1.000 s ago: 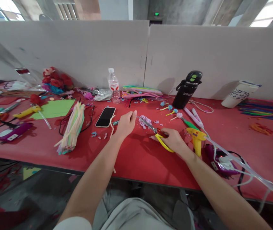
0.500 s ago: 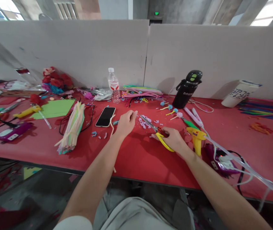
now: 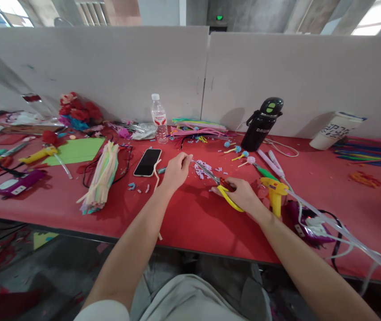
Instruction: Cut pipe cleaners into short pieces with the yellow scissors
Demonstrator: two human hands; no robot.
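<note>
My left hand (image 3: 178, 169) is closed in a pinch over the middle of the red table. Whatever lies between its fingertips is too small to make out. In my right hand (image 3: 240, 192) are scissors (image 3: 207, 170) with yellow and red handles, their blades pointing left, the tips close to my left fingertips. Beneath and beside the blades is a pile of short lilac cut pieces (image 3: 201, 173). A cream pipe cleaner (image 3: 157, 178) passes by my left wrist, partly hidden by the forearm. Further left lies a black-screened phone (image 3: 147, 162).
A bundle of pale pipe cleaners (image 3: 102, 178) lies left. A yellow glue gun (image 3: 275, 191) stands by my right forearm, near a purple power strip (image 3: 305, 223). Behind are a water bottle (image 3: 159, 119), a black flask (image 3: 262, 127), a white cup (image 3: 333, 131) and small pom-pom stems (image 3: 243, 154).
Both hands hold almost the same position. The scissor tips appear slightly nearer my left fingertips. Things on the table have stayed put.
</note>
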